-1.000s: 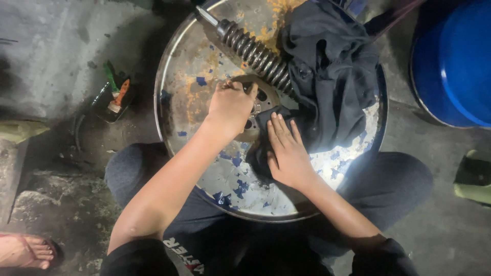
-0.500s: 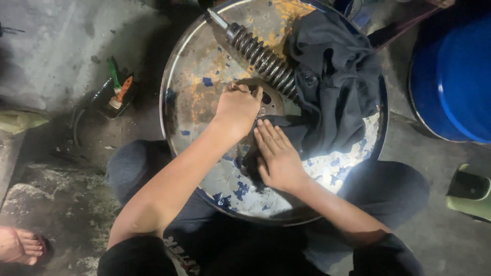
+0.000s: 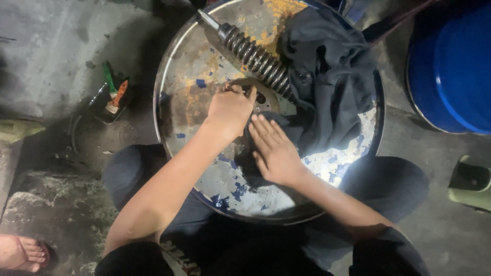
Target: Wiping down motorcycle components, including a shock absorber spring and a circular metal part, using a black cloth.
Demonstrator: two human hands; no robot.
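The person sits on the ground with a round drum lid (image 3: 189, 76) in front of the knees; the lid is grey metal with rust and flakes of blue paint. The left hand (image 3: 231, 108) rests near the middle of the lid, curled into a fist over a small round metal part (image 3: 263, 98). Its fingers are together and bent down around something, but what they hold is hidden under the hand, so I cannot tell whether the grip is clamped on it. The right hand (image 3: 274, 151) lies just beside the left one, flat, fingers stretched and close together, pressing on the lower edge of a dark cloth (image 3: 332, 82). This cloth is heaped on the right half of the lid. A coil spring shock absorber (image 3: 253, 53) lies at a slant across the upper part of the lid, its lower end going under the cloth.

On the concrete floor to the left stands a small dark tray with a green tool and an orange tool (image 3: 111, 97). A blue barrel (image 3: 455, 66) stands at the right, a green sandal (image 3: 470, 184) below it. A bare foot (image 3: 23, 253) of another person shows at the lower left corner.
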